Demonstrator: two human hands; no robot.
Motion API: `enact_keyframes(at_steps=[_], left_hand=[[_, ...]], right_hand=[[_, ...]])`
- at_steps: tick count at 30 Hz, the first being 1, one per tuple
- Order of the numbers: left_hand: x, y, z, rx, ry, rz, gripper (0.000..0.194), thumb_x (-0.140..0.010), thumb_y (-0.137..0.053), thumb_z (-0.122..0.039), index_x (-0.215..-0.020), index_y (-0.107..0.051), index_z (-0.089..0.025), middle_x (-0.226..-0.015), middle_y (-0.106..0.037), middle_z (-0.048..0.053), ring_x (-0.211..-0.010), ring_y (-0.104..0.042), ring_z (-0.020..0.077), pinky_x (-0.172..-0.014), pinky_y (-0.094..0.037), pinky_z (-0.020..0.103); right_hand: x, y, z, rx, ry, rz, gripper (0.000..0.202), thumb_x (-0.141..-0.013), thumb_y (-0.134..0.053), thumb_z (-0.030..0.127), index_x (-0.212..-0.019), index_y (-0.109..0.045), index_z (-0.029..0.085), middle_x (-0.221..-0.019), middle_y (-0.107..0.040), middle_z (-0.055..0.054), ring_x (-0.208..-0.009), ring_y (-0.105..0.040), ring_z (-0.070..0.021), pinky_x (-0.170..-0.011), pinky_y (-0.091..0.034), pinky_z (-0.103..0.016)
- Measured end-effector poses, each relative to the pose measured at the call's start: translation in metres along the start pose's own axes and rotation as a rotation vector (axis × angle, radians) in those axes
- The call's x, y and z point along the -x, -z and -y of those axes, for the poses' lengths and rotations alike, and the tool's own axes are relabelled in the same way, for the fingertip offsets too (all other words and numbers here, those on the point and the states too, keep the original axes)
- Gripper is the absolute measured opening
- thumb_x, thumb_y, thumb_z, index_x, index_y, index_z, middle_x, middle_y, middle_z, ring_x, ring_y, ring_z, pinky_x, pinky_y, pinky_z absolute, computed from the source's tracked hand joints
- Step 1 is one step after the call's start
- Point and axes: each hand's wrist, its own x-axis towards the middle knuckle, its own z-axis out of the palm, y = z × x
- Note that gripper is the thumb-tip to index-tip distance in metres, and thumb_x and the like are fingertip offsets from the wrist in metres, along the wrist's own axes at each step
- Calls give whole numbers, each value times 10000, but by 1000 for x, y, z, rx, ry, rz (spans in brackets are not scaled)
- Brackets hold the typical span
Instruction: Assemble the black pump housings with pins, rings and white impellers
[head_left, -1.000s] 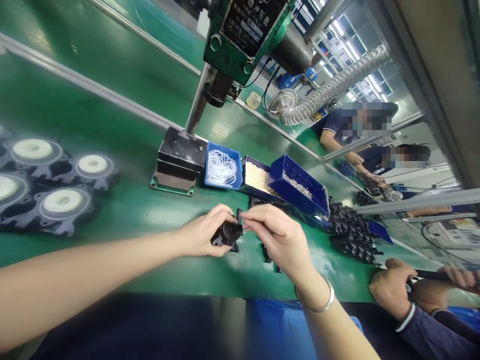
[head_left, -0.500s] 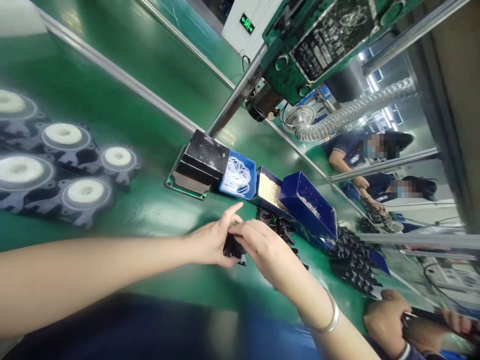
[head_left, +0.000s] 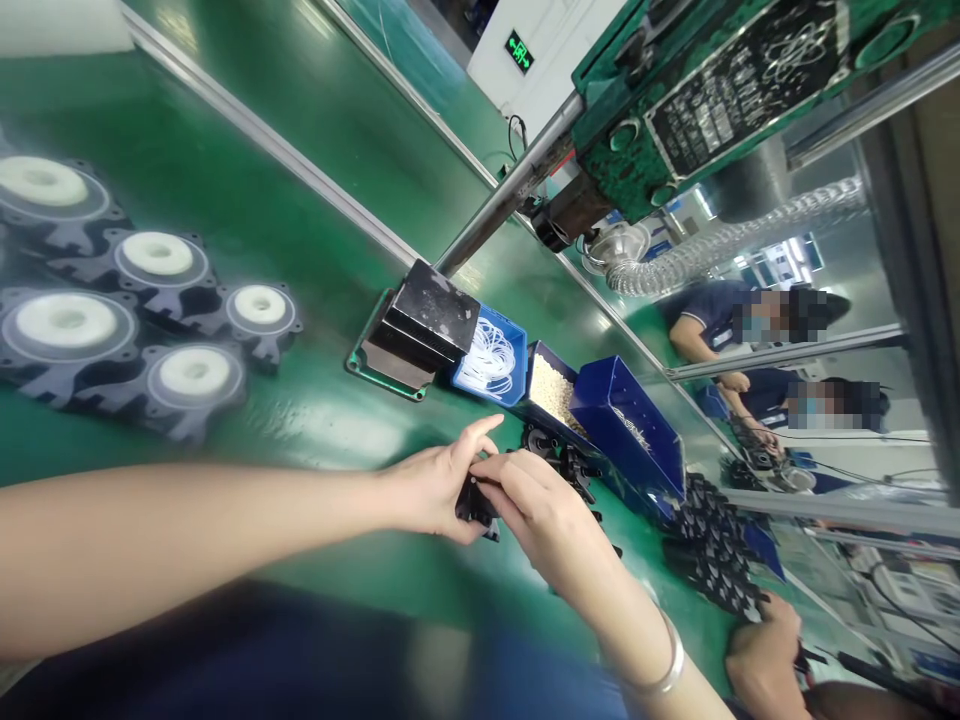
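Note:
My left hand [head_left: 442, 490] is closed round a small black plastic part [head_left: 472, 500], just above the green table [head_left: 330, 560]. My right hand [head_left: 529, 490] reaches over the same part, its thumb and fingertips pinched together at the top of it. Something tiny and pale seems to show at those fingertips, too small to name. Much of the black part is hidden by my fingers. More black plastic parts [head_left: 544, 440] lie just beyond my right hand.
Behind stand a black block [head_left: 431, 310] under a green press [head_left: 675, 110], a blue bin of white rings [head_left: 491, 360], a bin of beige pieces [head_left: 551, 390] and a dark-blue bin [head_left: 630, 420]. Black assemblies with white discs [head_left: 67, 320] lie left. Co-worker's hand [head_left: 769, 650] is right.
The view has shifted, so the bench items sit slightly further right. Both my hands stay together at the black part. The co-worker's hands at the lower right have moved.

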Motion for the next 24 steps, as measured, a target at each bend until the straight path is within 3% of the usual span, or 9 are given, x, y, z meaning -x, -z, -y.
enact_keyframes(at_steps=[5,11,16,21,24], left_hand=[[0,-1,1,-2,-2,5,1268,-609,-781,-218,-1514,104,-288,-1321,-513,103,-1114,-627,326,-927,-514,462],[0,-1,-1,-21,30,-4,1258,-608,-794,-247,-1527,64,-262,-1357,-490,138,-1129,-622,347,-919,-519,478],[0,-1,0,-22,7,-6,1257,-598,-795,-241,-1517,62,-279,-1324,-506,118,-1106,-628,345,-907,-529,478],[-1,-3,6,-35,-63,-12,1298,-584,-790,-204,-1521,107,-252,-1289,-511,122,-1065,-639,312,-902,-532,451],[0,-3,7,-34,-90,7,1310,-579,-798,-214,-1520,114,-231,-1278,-513,126,-1027,-653,298,-882,-541,442]], right_hand=[[0,-7,2,6,-10,-56,202,-937,-570,98,-1119,-553,185,-1033,-635,-76,-960,-588,-207,-826,-527,-364],[7,-17,-2,11,-55,-252,103,-927,-586,90,-959,-573,186,-1008,-627,-78,-991,-602,-196,-858,-527,-352],[11,-26,-3,67,-66,-322,116,-929,-564,75,-959,-595,183,-1043,-630,-97,-958,-611,-198,-825,-537,-363],[16,-37,12,416,107,-193,203,-937,-519,96,-1106,-630,117,-1154,-655,-154,-1066,-593,-288,-912,-501,-486],[24,-27,14,515,176,-155,271,-934,-516,111,-1182,-622,91,-1200,-661,-151,-1108,-597,-280,-980,-487,-472]])
